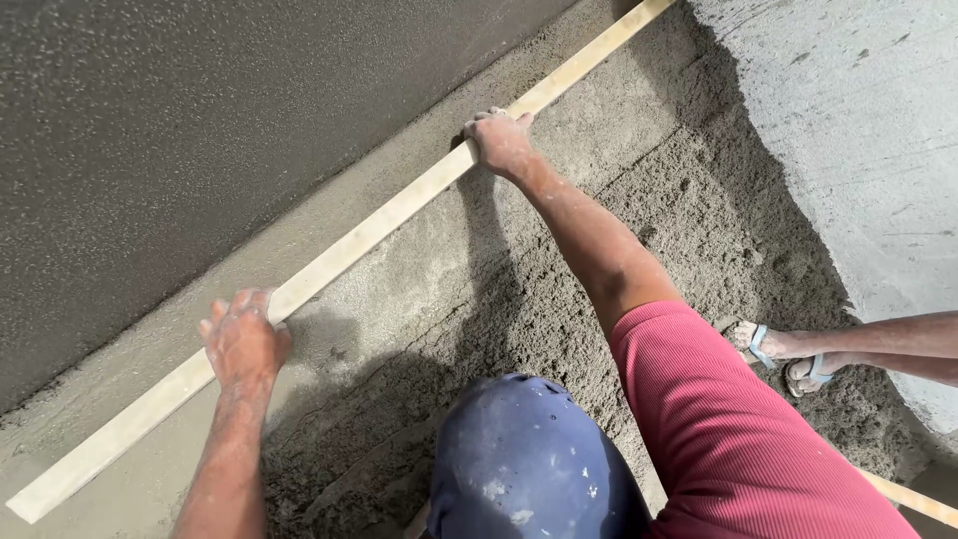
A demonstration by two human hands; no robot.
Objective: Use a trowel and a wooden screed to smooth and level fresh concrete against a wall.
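A long pale wooden straightedge (359, 238) lies diagonally on wet grey mortar, running from the lower left to the top right along the base of a dark rough wall (200, 120). My left hand (242, 337) grips the board near its lower end. My right hand (499, 143) holds it further up, arm stretched out in a red sleeve. Both hands are dusted with cement. Smoothed mortar (399, 289) lies just below the board; coarse, lumpy mortar (689, 210) spreads to the right.
My knee in blue trousers (529, 459) is at the bottom centre. Another person's foot in a sandal (788, 354) stands on the mortar at the right. Pale bare concrete floor (858, 130) is at the upper right. A second wooden strip (913, 499) shows at the bottom right.
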